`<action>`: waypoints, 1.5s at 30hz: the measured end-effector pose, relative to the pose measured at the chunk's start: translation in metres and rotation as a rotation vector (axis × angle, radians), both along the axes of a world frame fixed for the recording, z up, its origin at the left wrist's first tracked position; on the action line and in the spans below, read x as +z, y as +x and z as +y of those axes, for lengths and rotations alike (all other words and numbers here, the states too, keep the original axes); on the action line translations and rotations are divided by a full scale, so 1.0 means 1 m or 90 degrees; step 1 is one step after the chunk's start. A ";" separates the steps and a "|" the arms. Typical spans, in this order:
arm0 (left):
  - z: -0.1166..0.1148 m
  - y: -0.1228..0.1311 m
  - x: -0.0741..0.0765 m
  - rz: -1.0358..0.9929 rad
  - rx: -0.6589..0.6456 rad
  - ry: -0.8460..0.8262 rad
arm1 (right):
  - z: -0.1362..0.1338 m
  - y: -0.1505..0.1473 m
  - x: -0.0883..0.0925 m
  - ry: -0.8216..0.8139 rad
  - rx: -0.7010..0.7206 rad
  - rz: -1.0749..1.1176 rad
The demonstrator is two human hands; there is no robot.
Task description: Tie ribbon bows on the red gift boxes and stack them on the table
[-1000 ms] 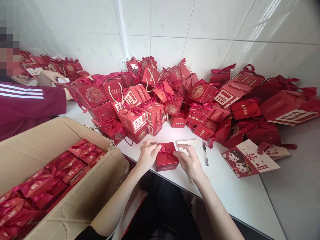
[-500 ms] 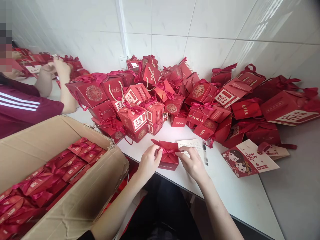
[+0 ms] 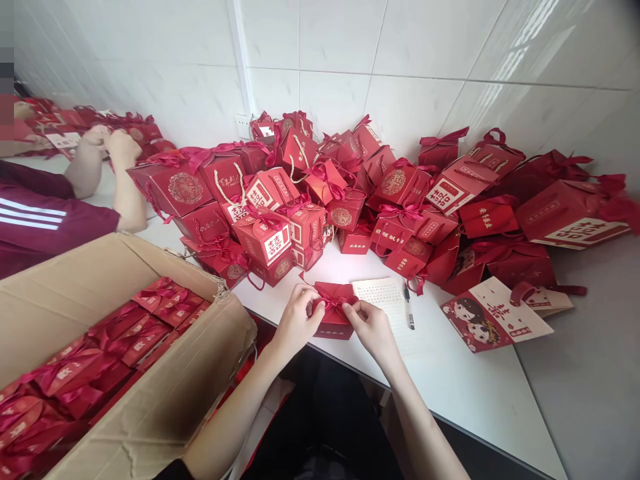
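Red satin ribbon (image 3: 332,301) on a small card box (image 3: 332,328), left hand (image 3: 296,321) and right hand (image 3: 373,328) tight around it

Table (image 3: 475,400) lies free right of the held box (image 3: 332,327); gift-box pile (image 3: 345,213) blocks behind, carton (image 3: 165,393) left.

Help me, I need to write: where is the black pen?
In the head view, the black pen lies right of centre on the white table, beside the lined white note sheet, beyond the right hand.
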State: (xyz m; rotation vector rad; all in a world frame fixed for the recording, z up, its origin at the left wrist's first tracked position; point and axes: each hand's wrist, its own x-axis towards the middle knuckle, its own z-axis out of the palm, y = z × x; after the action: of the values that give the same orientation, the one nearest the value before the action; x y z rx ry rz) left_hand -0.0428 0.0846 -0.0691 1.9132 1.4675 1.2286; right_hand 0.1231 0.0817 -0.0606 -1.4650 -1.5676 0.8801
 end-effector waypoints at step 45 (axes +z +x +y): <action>0.009 -0.010 -0.018 -0.153 -0.079 -0.149 | 0.014 0.019 -0.037 -0.106 0.117 0.472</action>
State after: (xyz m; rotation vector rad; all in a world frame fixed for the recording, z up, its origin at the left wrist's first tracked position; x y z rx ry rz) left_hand -0.0530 0.0940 -0.0866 1.6163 1.2857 1.1308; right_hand 0.1418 0.0961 -0.0979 -0.9296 -1.0860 1.4825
